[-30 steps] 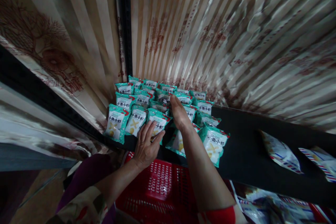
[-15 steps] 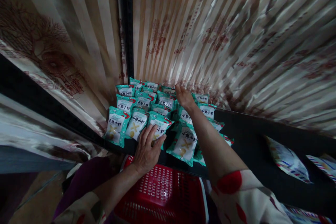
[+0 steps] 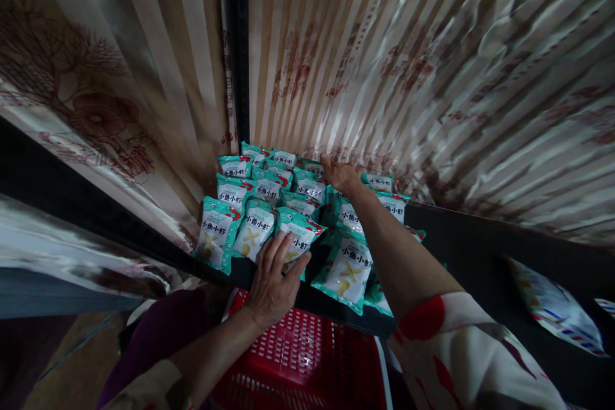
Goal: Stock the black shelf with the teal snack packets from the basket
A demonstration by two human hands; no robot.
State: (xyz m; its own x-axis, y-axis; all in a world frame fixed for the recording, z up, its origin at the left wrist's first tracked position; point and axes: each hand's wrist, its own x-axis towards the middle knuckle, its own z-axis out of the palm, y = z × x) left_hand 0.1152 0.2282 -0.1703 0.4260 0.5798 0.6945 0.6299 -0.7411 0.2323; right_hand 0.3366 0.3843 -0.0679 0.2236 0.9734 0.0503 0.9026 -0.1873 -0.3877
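Several teal and white snack bags (image 3: 262, 195) stand in rows at the left end of a dark shelf (image 3: 461, 243). My left hand (image 3: 275, 278) lies flat with spread fingers against a front-row snack bag (image 3: 298, 237) at the shelf's edge. My right hand (image 3: 340, 173) reaches to the back of the shelf, fingers among the rear bags near the wall; its fingertips are partly hidden. A front bag (image 3: 348, 268) sits just left of my right forearm, and other bags lie under the arm.
A red plastic basket (image 3: 307, 359) sits below the shelf edge in front of me. Striped shiny paper (image 3: 408, 64) lines the back and left walls. White bags with red and blue stripes (image 3: 552, 307) lie on the shelf's right part.
My right hand has pushed from the middle rows to the back of the shelf, and the front bags near that arm have shifted. My left hand stays on the front-row bag.
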